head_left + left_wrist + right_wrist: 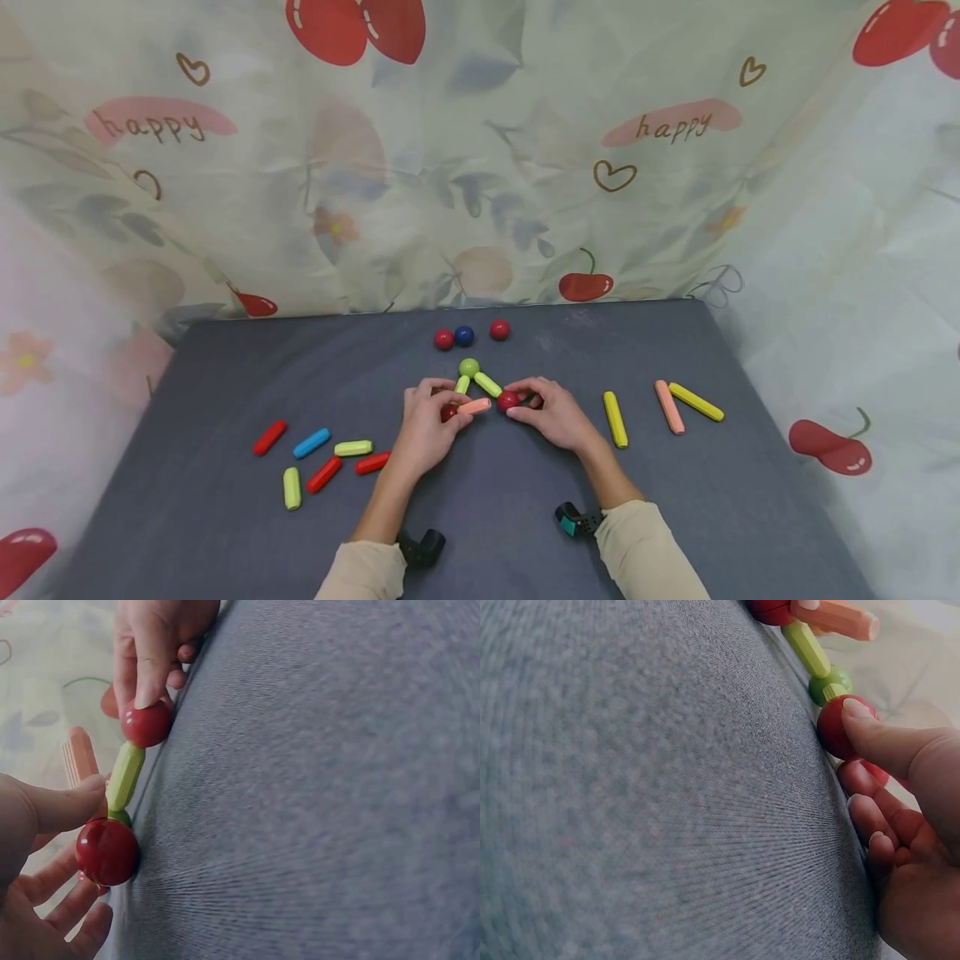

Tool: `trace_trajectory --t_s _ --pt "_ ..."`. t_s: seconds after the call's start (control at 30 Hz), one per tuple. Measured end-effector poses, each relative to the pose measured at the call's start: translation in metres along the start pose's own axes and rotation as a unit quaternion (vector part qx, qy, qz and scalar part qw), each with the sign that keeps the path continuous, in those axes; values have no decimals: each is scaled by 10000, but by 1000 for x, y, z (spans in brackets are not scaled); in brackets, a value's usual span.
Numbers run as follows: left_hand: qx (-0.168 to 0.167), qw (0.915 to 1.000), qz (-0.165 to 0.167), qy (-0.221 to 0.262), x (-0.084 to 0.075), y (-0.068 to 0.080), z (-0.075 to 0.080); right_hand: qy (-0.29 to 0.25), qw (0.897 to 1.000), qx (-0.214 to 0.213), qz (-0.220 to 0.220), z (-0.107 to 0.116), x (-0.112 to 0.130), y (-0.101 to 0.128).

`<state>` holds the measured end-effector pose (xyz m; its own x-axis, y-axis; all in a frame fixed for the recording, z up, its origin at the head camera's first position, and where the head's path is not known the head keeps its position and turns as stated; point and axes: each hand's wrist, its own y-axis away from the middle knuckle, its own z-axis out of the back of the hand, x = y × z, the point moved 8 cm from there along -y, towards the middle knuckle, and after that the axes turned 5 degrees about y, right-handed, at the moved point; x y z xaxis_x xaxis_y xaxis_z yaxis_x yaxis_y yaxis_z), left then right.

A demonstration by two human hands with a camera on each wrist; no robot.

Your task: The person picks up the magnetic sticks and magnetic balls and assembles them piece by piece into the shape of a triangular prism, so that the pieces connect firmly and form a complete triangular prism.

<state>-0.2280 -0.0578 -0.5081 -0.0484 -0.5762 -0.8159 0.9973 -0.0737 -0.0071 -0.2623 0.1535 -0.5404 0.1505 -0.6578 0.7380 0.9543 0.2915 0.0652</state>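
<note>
Right hand [558,414] on red ball [507,402]

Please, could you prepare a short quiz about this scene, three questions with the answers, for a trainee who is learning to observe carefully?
1. Multiple choice: what colour is the stick in the left hand?
A) blue
B) pink
C) light green

2. True or false: near the far edge of the table, the blue ball sits between a red ball and another red ball.

3. Count: how many loose sticks lie to the right of the right hand?

Key:
1. B
2. True
3. Three: two yellow and one pink
</note>
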Motion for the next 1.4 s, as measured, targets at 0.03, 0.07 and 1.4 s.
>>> trace_trajectory --t_s 0.03,0.07,1.4 --pt "-20 10000 -5 -17 0 0 0 -9 10000 6 13 0 1 0" --pt "-28 10000 -29 -75 0 0 -1 -10 10000 -4 24 0 1 0" --pt "-81 9977 402 -544 75 57 126 156 9997 -17 174 -3 6 3"
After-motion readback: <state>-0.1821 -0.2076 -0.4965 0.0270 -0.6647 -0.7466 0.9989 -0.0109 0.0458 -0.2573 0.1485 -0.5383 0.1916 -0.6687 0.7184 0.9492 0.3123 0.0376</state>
